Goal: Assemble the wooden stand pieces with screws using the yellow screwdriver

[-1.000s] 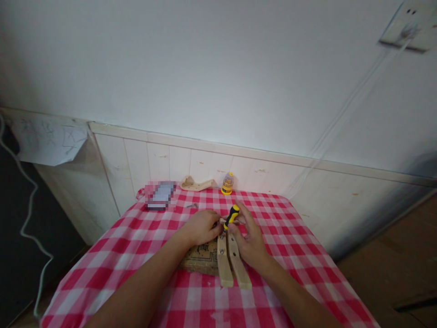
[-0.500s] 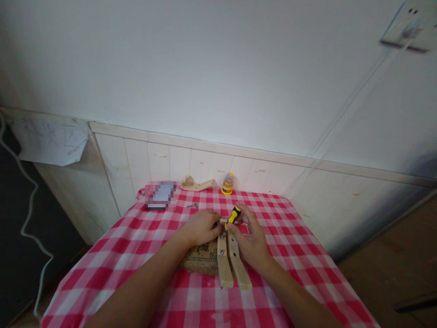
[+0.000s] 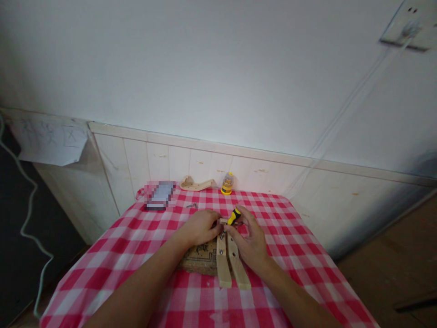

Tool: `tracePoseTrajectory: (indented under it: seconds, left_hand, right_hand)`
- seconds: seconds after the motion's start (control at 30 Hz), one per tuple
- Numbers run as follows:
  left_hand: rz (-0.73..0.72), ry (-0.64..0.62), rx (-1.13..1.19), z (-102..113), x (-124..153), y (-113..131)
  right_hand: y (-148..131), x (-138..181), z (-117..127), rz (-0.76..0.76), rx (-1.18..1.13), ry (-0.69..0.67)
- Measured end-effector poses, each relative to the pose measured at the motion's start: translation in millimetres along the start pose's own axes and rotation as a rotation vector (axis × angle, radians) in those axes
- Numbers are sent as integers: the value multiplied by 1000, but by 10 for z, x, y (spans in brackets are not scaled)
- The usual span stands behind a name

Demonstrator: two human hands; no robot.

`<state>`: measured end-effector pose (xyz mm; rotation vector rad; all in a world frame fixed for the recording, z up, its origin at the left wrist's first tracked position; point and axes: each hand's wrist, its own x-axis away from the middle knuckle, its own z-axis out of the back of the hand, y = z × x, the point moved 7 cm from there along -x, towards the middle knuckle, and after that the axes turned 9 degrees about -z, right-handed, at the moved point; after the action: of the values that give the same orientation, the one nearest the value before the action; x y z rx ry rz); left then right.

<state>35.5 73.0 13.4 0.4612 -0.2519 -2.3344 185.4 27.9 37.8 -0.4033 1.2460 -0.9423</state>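
In my right hand (image 3: 253, 239) is a small yellow-and-black screwdriver (image 3: 234, 216), its handle tilted up to the right and gripped by the fingers. Its tip points down at a screw in the left one of two pale, bent wooden pieces (image 3: 224, 269), where a second screw head shows lower down. Fingers curled, my left hand (image 3: 204, 226) grips the far end of the wooden pieces, partly hiding it. Beneath them lies a brown board with dark printed markings (image 3: 200, 257). The right wooden piece has a dark hole.
A red-and-white checked cloth (image 3: 136, 269) covers the table. Toward the back are a blurred-out phone-like device (image 3: 161, 196), several small screws (image 3: 192, 206), another wooden piece (image 3: 197, 185) and a yellow-based bit container (image 3: 227, 184). A panelled wall (image 3: 201, 159) stands behind.
The screwdriver handle has turned and shifted slightly in my right hand, whose fingers have moved a little around it. My left hand stays in place on the wood.
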Motion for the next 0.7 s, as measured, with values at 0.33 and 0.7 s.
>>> tracePoseTrajectory:
  seconds: [0.33, 0.7]
  left_hand:
    - [20, -6, -21, 8, -4, -1]
    - [14, 12, -38, 9, 9, -10]
  right_hand:
    - [-79, 43, 12, 44, 67, -15]
    - [-123, 144, 49, 132, 66, -2]
